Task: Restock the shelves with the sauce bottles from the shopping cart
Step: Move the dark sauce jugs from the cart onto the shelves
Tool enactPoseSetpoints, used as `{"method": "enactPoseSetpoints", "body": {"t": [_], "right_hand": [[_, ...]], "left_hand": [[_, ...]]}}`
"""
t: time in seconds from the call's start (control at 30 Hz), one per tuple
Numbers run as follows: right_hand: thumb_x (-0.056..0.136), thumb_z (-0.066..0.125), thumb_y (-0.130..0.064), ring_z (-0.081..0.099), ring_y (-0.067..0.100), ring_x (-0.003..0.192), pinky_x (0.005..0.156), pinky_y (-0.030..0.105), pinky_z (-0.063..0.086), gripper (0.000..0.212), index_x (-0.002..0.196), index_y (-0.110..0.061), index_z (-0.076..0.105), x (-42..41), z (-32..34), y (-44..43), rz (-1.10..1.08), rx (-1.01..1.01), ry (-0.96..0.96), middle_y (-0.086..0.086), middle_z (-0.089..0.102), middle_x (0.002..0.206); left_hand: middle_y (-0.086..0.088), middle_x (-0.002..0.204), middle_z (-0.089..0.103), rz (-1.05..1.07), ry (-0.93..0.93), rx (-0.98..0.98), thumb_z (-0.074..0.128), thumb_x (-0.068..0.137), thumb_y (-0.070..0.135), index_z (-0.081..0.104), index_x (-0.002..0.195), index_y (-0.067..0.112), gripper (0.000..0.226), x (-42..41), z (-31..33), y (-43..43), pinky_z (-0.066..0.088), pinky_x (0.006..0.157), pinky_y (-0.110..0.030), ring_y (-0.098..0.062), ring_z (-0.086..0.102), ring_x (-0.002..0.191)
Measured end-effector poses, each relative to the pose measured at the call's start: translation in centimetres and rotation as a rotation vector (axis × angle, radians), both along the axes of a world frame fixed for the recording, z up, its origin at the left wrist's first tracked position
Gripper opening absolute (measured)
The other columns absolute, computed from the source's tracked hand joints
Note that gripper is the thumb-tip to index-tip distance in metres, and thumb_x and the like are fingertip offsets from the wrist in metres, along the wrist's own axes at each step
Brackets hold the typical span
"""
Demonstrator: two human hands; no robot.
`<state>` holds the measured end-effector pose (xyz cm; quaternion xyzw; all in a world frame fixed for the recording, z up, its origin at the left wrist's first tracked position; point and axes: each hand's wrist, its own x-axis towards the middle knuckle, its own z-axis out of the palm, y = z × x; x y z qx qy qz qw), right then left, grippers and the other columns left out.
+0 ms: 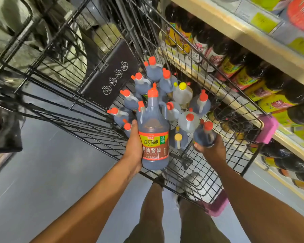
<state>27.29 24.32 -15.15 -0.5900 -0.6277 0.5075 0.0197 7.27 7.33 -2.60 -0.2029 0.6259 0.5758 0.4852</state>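
- The left hand (134,142) grasps a tall, dark, red-capped plastic soy sauce bottle with a red-and-yellow label (154,137). The fingers wrap round its body.
- This bottle is held upright above the near end of the black wire shopping cart (88,130).
- The right hand (212,151) clasps a smaller dark red-capped bottle (204,135) from below, over the cart's near right side.
- The cart holds a cluster of red-capped dark bottles (154,71) and one pale yellow-capped bottle (182,93).
- The wooden shelves (253,37) on the right carry dark labelled bottles (270,102).
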Motion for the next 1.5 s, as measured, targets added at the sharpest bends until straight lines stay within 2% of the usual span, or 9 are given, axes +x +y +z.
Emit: {"method": "enactPoseSetpoints", "body": {"t": [0.23, 0.4, 0.57, 0.73, 0.83, 0.9, 1.1, 1.27, 1.5], "right_hand": [[0.084, 0.076, 0.002, 0.060, -0.019, 0.058, 0.048, 0.001, 0.041, 0.047, 0.116, -0.012, 0.045, -1.1, 10.3, 0.6, -0.056, -0.230, 0.191, -0.009, 0.059, 0.090], [0.074, 0.087, -0.007, 0.071, 0.016, 0.084, 0.068, 0.025, 0.061, 0.052, 0.115, -0.016, 0.057, 0.8, 14.3, 2.9, 0.085, -0.232, 0.284, 0.001, 0.071, 0.100], [0.074, 0.087, -0.030, 0.072, 0.025, 0.101, 0.093, 0.042, 0.057, 0.053, 0.120, -0.013, 0.067, 2.1, 22.7, 4.7, 0.222, -0.294, 0.429, 0.007, 0.075, 0.112], [0.063, 0.086, -0.029, 0.072, 0.012, 0.077, 0.068, 0.025, 0.056, 0.051, 0.107, -0.009, 0.070, 2.8, 29.6, 5.2, 0.198, -0.270, 0.578, -0.003, 0.077, 0.090], [0.053, 0.088, -0.030, 0.074, 0.024, 0.081, 0.070, 0.037, 0.059, 0.073, 0.117, -0.002, 0.064, 3.3, 32.8, 5.2, 0.117, -0.336, 0.715, 0.012, 0.076, 0.097], [0.055, 0.092, -0.039, 0.068, 0.037, 0.108, 0.092, 0.053, 0.056, 0.092, 0.132, -0.003, 0.057, 3.8, 34.7, 4.9, 0.051, -0.405, 0.802, 0.020, 0.069, 0.121], [0.064, 0.081, -0.044, 0.067, 0.037, 0.108, 0.094, 0.048, 0.053, 0.084, 0.134, -0.003, 0.057, 5.7, 38.2, 4.1, -0.160, -0.463, 0.931, 0.024, 0.066, 0.124], [0.082, 0.059, -0.038, 0.073, 0.029, 0.090, 0.074, 0.037, 0.059, 0.054, 0.124, -0.005, 0.062, 6.8, 40.3, 2.7, -0.332, -0.414, 1.022, 0.018, 0.073, 0.108], [0.073, 0.074, -0.062, 0.064, 0.036, 0.110, 0.107, 0.057, 0.045, 0.085, 0.135, -0.007, 0.057, 10.0, 42.5, 0.2, -0.515, -0.271, 1.038, 0.023, 0.067, 0.124]], "left_hand": [[-0.026, 0.115, 0.071, 0.045, 0.012, -0.006, 0.034, 0.097, 0.072, 0.065, 0.130, 0.008, 0.078, 0.7, 3.5, 0.5, 0.053, 0.099, -0.054, -0.036, 0.070, 0.097], [-0.030, 0.117, 0.069, 0.063, 0.028, 0.019, 0.037, 0.093, 0.076, 0.062, 0.133, 0.005, 0.084, 1.8, 8.0, 1.2, 0.053, 0.098, -0.056, -0.040, 0.069, 0.098], [-0.030, 0.110, 0.071, 0.026, 0.081, 0.124, 0.031, 0.096, 0.071, 0.067, 0.124, 0.006, 0.079, 4.0, 13.8, 2.2, 0.060, 0.082, -0.047, -0.037, 0.072, 0.085], [-0.034, 0.116, 0.067, 0.023, 0.127, 0.244, 0.043, 0.086, 0.080, 0.066, 0.127, 0.005, 0.089, 6.2, 18.5, 3.1, 0.053, 0.093, -0.057, -0.042, 0.067, 0.093], [-0.034, 0.114, 0.068, -0.014, 0.174, 0.305, 0.038, 0.090, 0.076, 0.072, 0.119, 0.008, 0.081, 7.3, 20.9, 3.9, 0.051, 0.094, -0.061, -0.042, 0.069, 0.091], [-0.034, 0.116, 0.067, -0.048, 0.183, 0.343, 0.039, 0.088, 0.079, 0.071, 0.120, 0.008, 0.084, 7.7, 22.0, 4.3, 0.050, 0.098, -0.063, -0.042, 0.069, 0.094], [-0.035, 0.117, 0.066, -0.246, 0.149, 0.476, 0.041, 0.083, 0.078, 0.066, 0.125, 0.001, 0.091, 7.4, 24.9, 4.9, 0.058, 0.087, -0.051, -0.039, 0.070, 0.091], [-0.035, 0.117, 0.066, -0.387, 0.120, 0.527, 0.047, 0.080, 0.074, 0.063, 0.130, 0.001, 0.089, 6.3, 26.4, 6.3, 0.060, 0.082, -0.048, -0.038, 0.071, 0.087], [-0.024, 0.106, 0.074, -0.605, 0.054, 0.640, 0.054, 0.076, 0.072, 0.080, 0.103, 0.015, 0.068, 6.9, 28.3, 10.0, 0.063, 0.077, -0.045, -0.031, 0.075, 0.082]]}}
